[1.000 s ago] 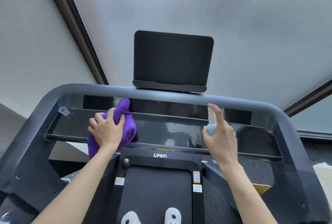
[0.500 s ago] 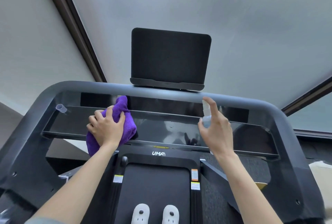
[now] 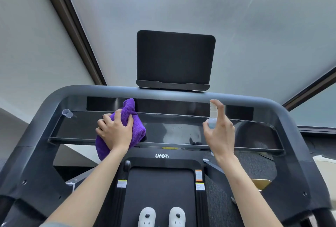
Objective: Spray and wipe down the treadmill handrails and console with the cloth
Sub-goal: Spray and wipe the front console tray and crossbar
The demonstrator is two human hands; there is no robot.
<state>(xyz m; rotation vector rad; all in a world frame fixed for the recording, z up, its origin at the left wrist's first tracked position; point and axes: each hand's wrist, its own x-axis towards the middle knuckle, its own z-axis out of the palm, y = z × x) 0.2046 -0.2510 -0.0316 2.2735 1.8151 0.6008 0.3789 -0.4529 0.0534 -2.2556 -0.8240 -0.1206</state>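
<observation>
Up front, the left hand [image 3: 116,132] grips a bunched purple cloth [image 3: 135,117], fingers curled over its top, and presses it against the glossy black console [image 3: 172,130] of the treadmill, left of the console's middle. One end of the cloth sticks up toward the curved grey handrail [image 3: 101,90] that runs across the top; the other end hangs below the console's near edge.

The right hand [image 3: 221,132] holds a small clear spray bottle [image 3: 212,117] upright in front of the right half of the console. Its fingers wrap the bottle's body and the forefinger [image 3: 219,105] rests on top of the white nozzle. Most of the bottle is hidden behind the palm.

A dark tablet holder [image 3: 175,59] stands on the handrail, above the middle. A small clear plastic cap [image 3: 67,113] lies at the far left end of the console shelf. Pale smears and reflections show on the console between the two hands.

Below the console sits a yellow oval tab [image 3: 170,148], then a white logo [image 3: 161,156], then the black running belt [image 3: 160,190] with warning stickers [image 3: 199,180] on its side rails. Two white shoes [image 3: 161,216] stand on the belt at the bottom edge of the view. Pale window blinds [image 3: 181,8] fill the background.
</observation>
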